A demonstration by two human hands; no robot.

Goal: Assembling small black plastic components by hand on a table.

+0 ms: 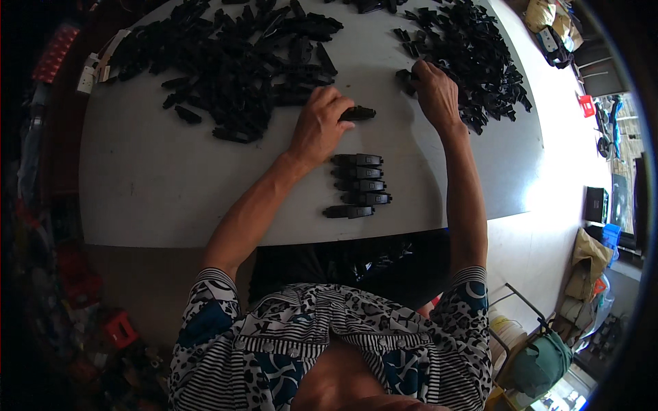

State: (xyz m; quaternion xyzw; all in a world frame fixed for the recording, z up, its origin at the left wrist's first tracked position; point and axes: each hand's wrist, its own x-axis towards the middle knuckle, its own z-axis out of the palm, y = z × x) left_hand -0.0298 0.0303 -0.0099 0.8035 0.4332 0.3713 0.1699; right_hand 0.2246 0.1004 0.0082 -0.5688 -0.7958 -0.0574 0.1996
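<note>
My left hand (319, 127) rests on the grey table (151, 185) and grips one long black plastic part (359, 113) that sticks out to its right. My right hand (434, 89) reaches into the right-hand heap of small black pieces (480, 55), fingers curled on a piece at the heap's edge. Just below my left hand lies a neat row of several finished black parts (360, 185), side by side. A big heap of long black parts (233, 61) spreads across the table's far left.
The table's near edge curves just above my lap. A black bag (356, 264) hangs under the table front. Red items lie on the dark floor at left. Bags, a green sack (541, 359) and boxes stand on the pale floor at right.
</note>
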